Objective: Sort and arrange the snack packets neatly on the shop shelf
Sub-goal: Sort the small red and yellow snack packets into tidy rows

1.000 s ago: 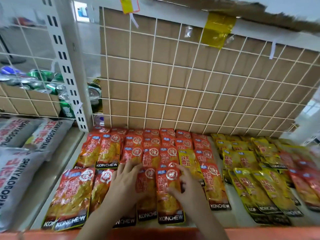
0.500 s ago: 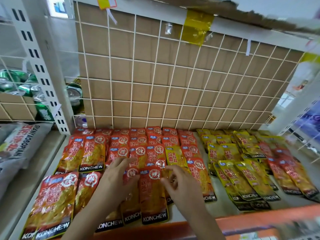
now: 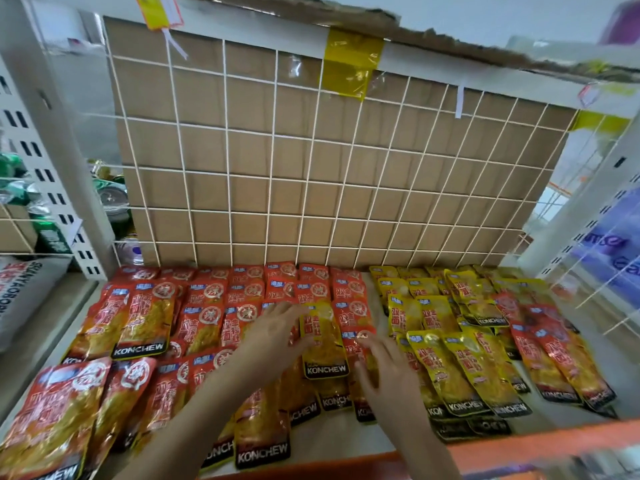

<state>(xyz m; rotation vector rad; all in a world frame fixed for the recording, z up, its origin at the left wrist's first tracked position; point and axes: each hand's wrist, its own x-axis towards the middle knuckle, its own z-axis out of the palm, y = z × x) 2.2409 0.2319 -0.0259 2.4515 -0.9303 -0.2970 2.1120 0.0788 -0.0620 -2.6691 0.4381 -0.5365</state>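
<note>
- Red snack packets point(image 3: 149, 320) on the left: glossy plastic film, crinkled.
- Yellow packets point(image 3: 464, 368) on the right: same shiny film.
- Far wire grid point(image 3: 311, 161): white-coated metal.
- Cardboard backing point(image 3: 249, 188): matt brown.

One view only, a wide-angle camera on the person's head, looking forward and down into the shelf point(image 3: 346, 441) from close in front. The left hand point(image 3: 273, 332) and right hand point(image 3: 388, 368) reach in from the bottom edge, near the lens, forearms cut by the frame. Beyond the hands the wire grid back panel point(image 3: 311, 161) fills the upper picture; the wide lens bends the uprights at both sides outward.
</note>
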